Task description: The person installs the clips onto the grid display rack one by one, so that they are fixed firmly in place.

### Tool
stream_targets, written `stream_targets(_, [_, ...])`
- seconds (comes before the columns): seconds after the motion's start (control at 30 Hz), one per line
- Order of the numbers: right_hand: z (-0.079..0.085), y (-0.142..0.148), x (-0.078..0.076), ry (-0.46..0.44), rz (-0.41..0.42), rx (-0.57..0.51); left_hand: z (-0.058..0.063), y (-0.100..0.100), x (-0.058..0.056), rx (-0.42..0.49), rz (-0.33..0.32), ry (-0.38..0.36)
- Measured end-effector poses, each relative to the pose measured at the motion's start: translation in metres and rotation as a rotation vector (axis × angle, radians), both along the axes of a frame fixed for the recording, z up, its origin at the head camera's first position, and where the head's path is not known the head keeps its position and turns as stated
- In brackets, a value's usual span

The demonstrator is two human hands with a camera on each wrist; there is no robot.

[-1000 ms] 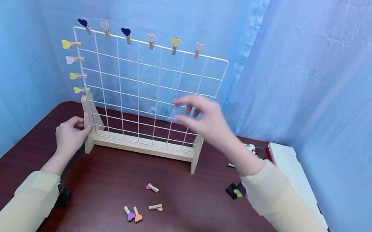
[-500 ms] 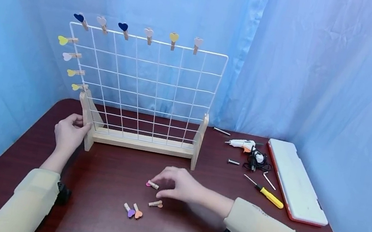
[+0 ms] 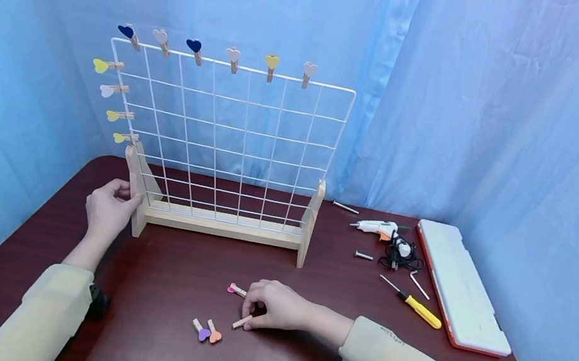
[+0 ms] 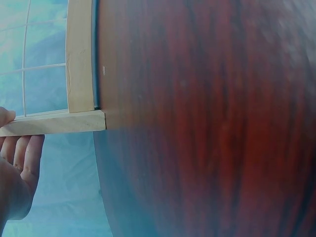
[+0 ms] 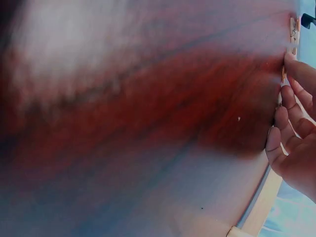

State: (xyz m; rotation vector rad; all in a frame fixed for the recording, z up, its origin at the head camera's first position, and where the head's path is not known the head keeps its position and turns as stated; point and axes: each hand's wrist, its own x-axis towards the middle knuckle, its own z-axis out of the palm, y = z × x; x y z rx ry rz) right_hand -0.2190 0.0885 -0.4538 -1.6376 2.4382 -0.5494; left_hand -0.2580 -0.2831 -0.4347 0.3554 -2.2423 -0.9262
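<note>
My left hand (image 3: 111, 208) holds the left leg of a wooden stand (image 3: 223, 230), thumb on one side and fingers on the other, as the left wrist view shows on the wooden leg (image 4: 59, 123). A white wire grid (image 3: 229, 128) rises from the stand. Down at the table, my right hand (image 3: 280, 307) pinches a small wooden clothespin (image 3: 240, 323) between thumb and fingers; its heart end is hidden. Just behind those fingers lies a clothespin with a pink heart (image 3: 232, 288). Clothespins with a purple heart (image 3: 204, 335) and an orange heart (image 3: 215, 337) lie to the left.
Several heart clothespins line the grid's top, such as a yellow one (image 3: 271, 62), and its left edge. At right are a glue gun (image 3: 376, 227) with black cord, screws (image 3: 363, 255), a hex key (image 3: 419, 285), a yellow screwdriver (image 3: 423, 311) and a white-lidded case (image 3: 461, 286).
My right hand has come down from in front of the grid to the table, passed the pink clothespin and taken hold of the one nearer me. My left hand stays on the stand.
</note>
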Motion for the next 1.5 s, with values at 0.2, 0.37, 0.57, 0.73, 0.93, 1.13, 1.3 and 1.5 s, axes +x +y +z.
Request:
stream_targets(0.2, [0.003, 0.003, 0.000, -0.018, -0.008, -0.032, -0.001, 0.001, -0.002, -0.006, 0.004, 0.008])
stream_targets(0.37, [0.013, 0.012, 0.000, -0.038, -0.009, -0.060, 0.000, 0.003, -0.003, -0.014, 0.002, 0.019])
stream_targets(0.57, [0.037, 0.027, -0.001, -0.054, -0.065, -0.104, 0.002, 0.004, -0.003, -0.014, 0.003, 0.010])
stream_targets(0.73, [0.065, 0.039, -0.007, 0.004, -0.066, -0.174, 0.004, 0.004, -0.002, -0.015, 0.006, 0.000])
stream_targets(0.93, [0.115, 0.056, -0.020, 0.061, -0.172, -0.291, 0.005, 0.004, 0.000, -0.008, 0.003, -0.009])
stream_targets(1.13, [0.173, 0.069, -0.030, 0.124, -0.322, -0.426, 0.005, 0.002, 0.001, -0.009, 0.000, -0.011])
stream_targets(1.3, [0.225, 0.074, -0.031, 0.102, -0.392, -0.559, 0.005, 0.002, 0.002, 0.002, 0.000, -0.014])
stream_targets(1.5, [0.281, 0.069, -0.030, 0.099, -0.454, -0.703, 0.004, 0.003, 0.004, 0.016, -0.005, -0.014])
